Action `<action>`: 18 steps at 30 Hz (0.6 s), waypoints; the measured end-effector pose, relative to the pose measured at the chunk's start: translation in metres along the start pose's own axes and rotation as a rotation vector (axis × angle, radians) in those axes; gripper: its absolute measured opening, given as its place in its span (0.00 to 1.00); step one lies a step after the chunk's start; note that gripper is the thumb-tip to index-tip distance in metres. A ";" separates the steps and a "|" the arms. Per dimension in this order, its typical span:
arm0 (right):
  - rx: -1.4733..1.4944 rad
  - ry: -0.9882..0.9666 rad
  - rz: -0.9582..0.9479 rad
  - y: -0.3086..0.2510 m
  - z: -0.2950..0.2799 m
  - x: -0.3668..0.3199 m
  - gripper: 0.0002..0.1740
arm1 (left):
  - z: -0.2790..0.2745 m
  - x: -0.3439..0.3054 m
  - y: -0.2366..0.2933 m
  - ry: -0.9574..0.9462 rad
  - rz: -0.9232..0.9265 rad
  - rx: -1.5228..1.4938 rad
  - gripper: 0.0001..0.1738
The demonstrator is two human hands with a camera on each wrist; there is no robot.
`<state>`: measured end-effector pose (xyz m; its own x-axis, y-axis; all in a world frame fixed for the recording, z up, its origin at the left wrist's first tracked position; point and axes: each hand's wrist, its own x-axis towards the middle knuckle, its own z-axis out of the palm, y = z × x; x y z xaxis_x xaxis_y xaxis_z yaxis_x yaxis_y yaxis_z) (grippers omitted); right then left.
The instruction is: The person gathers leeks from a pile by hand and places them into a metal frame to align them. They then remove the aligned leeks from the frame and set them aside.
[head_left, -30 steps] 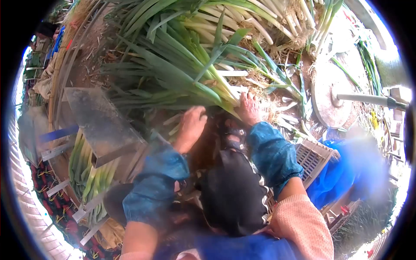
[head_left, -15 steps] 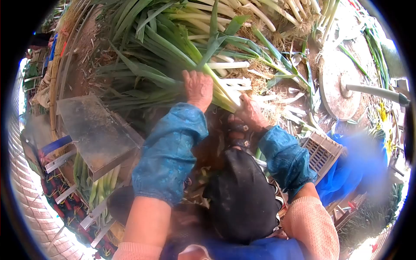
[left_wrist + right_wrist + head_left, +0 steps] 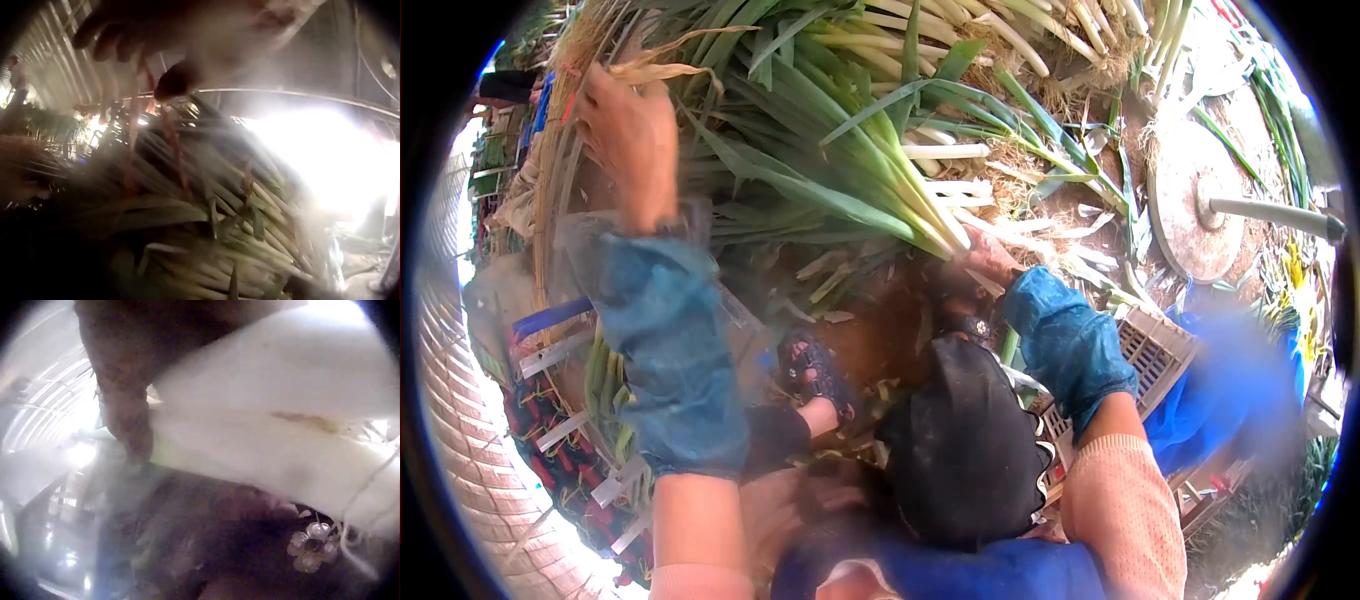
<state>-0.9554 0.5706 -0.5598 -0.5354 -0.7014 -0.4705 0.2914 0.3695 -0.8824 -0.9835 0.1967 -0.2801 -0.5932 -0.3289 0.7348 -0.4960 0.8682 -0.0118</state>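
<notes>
A small bunch of leeks [image 3: 890, 190] slants across the middle of the head view, green leaves up and left, white ends low and right. My right hand [image 3: 988, 262] grips it by the white ends. In the right wrist view the thick white stalks [image 3: 269, 381] fill the upper right, with a finger curled over them. Far up at the left, my left hand [image 3: 630, 130] is raised beside a bundle of straw [image 3: 565, 130]. Dry tan leaves [image 3: 665, 72] trail from its fingers. In the left wrist view blurred reddish strips [image 3: 172, 134] hang by the thumb.
More leeks [image 3: 1010, 35] lie heaped at the top. A round base with a pole [image 3: 1195, 220] stands at the right, above a plastic crate [image 3: 1155, 355] and blue plastic [image 3: 1220, 400]. A sandalled foot [image 3: 815, 375] rests below. My left sleeve partly hides a metal stand.
My left hand first moved onto the leek leaves, then swung up and left, now with dry leaves at its fingers. My right hand has stayed at the white ends.
</notes>
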 end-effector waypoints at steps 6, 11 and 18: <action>0.475 -0.361 0.196 -0.069 -0.027 -0.034 0.41 | -0.077 -0.174 0.056 -1.220 -0.741 -1.014 0.13; 0.606 -0.400 0.365 -0.092 -0.022 -0.043 0.36 | -0.073 -0.275 0.117 -1.366 -1.333 -1.717 0.44; 0.151 -0.334 0.179 -0.130 -0.025 -0.066 0.37 | -0.039 -0.244 0.122 -0.892 -1.754 -2.079 0.39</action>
<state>-0.9778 0.5840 -0.4137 -0.1857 -0.8031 -0.5662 0.4828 0.4273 -0.7644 -0.8740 0.3974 -0.4345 -0.7876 -0.1413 -0.5997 -0.0918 -0.9356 0.3410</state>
